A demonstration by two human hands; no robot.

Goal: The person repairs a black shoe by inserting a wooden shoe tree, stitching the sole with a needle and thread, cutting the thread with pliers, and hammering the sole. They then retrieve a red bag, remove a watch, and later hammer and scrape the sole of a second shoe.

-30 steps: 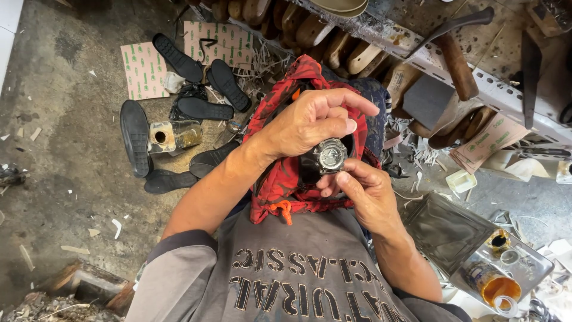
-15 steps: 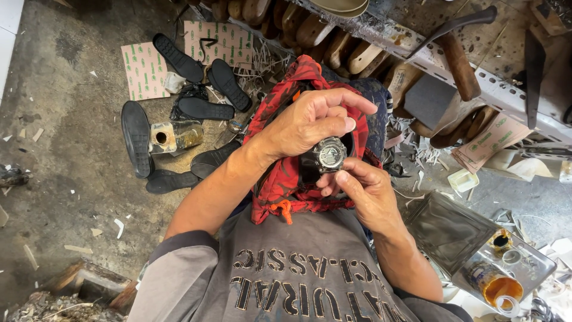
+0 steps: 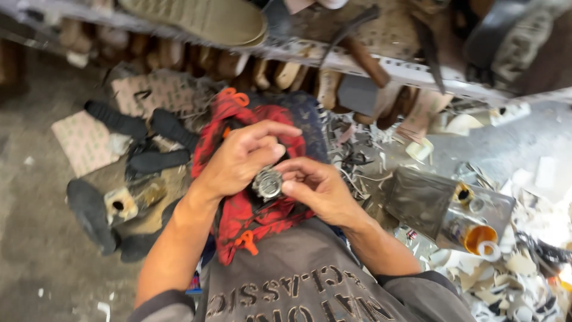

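Observation:
A small round metal-capped container (image 3: 267, 183) sits between both hands over a red and black patterned cloth (image 3: 241, 143) on my lap. My left hand (image 3: 241, 158) curls over its top left, fingers bent around it. From the right, my right hand (image 3: 316, 188) pinches its rim with thumb and fingertips. The container's lower body is hidden by my fingers.
Black shoe soles (image 3: 173, 128) and a dark sole (image 3: 89, 214) lie on the dusty floor at left. A metal shelf rail (image 3: 381, 65) with wooden shoe lasts runs across the top. At right stand a metal tray (image 3: 429, 203), an orange-rimmed glue tin (image 3: 476, 235) and scraps.
The view has swung right and tilted, showing more of the shelf above. Both hands stay closed on the round container in the same grip.

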